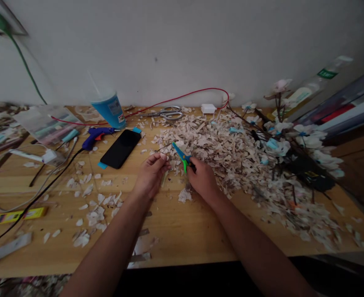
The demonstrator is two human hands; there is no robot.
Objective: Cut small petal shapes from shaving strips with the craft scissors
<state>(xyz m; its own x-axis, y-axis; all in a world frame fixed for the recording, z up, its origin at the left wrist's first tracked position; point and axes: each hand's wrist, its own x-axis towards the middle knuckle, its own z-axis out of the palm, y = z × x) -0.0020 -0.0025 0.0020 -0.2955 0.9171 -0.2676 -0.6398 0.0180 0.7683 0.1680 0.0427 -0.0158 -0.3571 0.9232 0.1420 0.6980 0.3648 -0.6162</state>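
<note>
My right hand (203,178) is closed around the handles of small blue-and-green scissors (179,153), whose blades point up and to the left. Just left of them, my left hand (152,172) is closed in a pinch, with a small pale petal (165,157) showing at the fingertips, partly hidden by them. Beyond and to the right of both hands spreads a large heap of pale petals and scraps (231,148). A small cluster of scraps (184,195) lies on the wooden table (175,231) below the scissors.
Left of my hands lie a black phone (120,149), a blue glue gun (95,136) and a yellow box cutter (17,215). A blue cup (111,110) and metal scissors (169,113) are near the wall. Artificial flower branches (280,144) and a bottle (311,88) stand right.
</note>
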